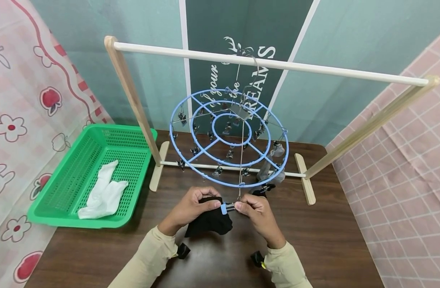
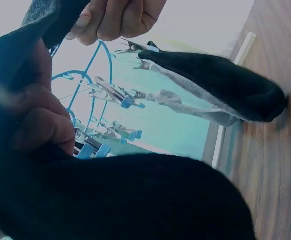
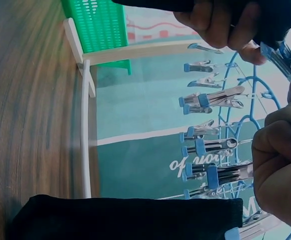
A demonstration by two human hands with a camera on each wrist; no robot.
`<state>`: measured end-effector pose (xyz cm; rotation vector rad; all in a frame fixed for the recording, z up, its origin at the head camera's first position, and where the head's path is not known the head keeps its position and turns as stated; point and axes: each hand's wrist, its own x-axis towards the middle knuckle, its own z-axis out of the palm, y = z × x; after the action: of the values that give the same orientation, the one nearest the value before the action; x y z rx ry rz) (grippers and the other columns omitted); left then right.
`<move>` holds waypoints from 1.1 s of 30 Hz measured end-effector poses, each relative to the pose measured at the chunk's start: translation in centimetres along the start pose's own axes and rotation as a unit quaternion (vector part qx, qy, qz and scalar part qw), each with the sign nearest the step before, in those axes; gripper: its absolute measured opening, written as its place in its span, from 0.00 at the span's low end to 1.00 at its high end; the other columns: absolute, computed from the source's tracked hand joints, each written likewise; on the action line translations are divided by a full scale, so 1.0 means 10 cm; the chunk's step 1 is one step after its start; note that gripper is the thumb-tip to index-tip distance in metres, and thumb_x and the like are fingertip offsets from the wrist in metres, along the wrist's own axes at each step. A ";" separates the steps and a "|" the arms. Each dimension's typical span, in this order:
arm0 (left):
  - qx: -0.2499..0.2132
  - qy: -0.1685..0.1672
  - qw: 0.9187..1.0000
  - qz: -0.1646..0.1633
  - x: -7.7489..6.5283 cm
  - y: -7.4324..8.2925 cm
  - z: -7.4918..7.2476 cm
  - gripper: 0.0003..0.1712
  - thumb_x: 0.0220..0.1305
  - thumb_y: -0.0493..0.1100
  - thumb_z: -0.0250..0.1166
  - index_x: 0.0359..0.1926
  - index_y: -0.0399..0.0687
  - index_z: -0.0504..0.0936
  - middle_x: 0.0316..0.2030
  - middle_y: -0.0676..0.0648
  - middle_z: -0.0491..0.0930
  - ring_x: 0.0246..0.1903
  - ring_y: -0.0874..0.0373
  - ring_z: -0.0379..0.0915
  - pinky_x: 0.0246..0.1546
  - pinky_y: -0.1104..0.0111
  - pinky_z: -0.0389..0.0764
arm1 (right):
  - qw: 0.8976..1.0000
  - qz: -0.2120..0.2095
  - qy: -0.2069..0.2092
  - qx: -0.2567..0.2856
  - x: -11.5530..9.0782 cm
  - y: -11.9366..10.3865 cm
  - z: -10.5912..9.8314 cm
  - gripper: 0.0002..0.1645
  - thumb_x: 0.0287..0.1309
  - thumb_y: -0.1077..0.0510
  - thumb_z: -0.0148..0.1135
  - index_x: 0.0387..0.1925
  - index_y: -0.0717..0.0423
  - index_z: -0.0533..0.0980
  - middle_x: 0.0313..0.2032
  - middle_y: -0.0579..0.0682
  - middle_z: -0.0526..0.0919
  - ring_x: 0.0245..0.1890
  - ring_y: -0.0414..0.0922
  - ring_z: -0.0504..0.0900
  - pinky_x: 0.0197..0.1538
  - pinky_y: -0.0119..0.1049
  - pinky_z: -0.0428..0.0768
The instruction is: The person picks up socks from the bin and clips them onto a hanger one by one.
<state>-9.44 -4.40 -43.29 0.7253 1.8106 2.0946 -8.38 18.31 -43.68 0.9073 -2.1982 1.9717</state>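
A black sock (image 1: 210, 225) hangs from my left hand (image 1: 188, 207), which pinches its upper edge between thumb and fingers. My right hand (image 1: 258, 214) pinches the handles of a metal clothes peg (image 1: 229, 207) with blue tips. Those tips meet the sock's edge; whether they bite the cloth I cannot tell. This peg hangs by a wire from the front rim of a blue round drying hanger (image 1: 202, 178). Close by the right hand, another black sock (image 2: 220, 82) hangs from a peg, with a grey sock (image 2: 200, 111) behind it.
The hanger hooks over the white bar (image 1: 205, 54) of a wooden stand, with several pegs dangling from its rings. A green basket (image 1: 43, 216) at the left holds white socks (image 1: 104, 194). Brown table (image 1: 335, 248) lies beneath; patterned cloths stand around it.
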 end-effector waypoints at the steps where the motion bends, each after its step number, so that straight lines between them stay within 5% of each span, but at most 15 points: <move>1: -0.002 0.000 1.000 0.002 0.00 0.00 0.00 0.07 0.65 0.32 0.61 0.39 0.27 0.78 0.30 0.50 0.80 0.29 0.65 0.74 0.32 0.74 0.75 | 1.000 0.000 0.000 0.000 0.00 0.00 0.00 0.20 0.57 0.78 0.54 0.19 0.53 0.70 0.15 0.49 0.59 0.16 0.38 0.60 0.18 0.35 0.59; 33: 0.045 -0.034 0.998 0.027 0.01 0.02 -0.02 0.03 0.60 0.28 0.62 0.34 0.29 0.82 0.26 0.44 0.80 0.25 0.64 0.74 0.26 0.72 0.75 | 1.000 0.023 0.013 -0.008 -0.05 0.01 0.06 0.19 0.55 0.77 0.57 0.20 0.53 0.67 0.14 0.50 0.60 0.14 0.38 0.59 0.16 0.30 0.58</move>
<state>-9.64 -4.49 -43.12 0.8664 1.8791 2.0061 -7.81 17.96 -44.12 0.8316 -2.2377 1.9702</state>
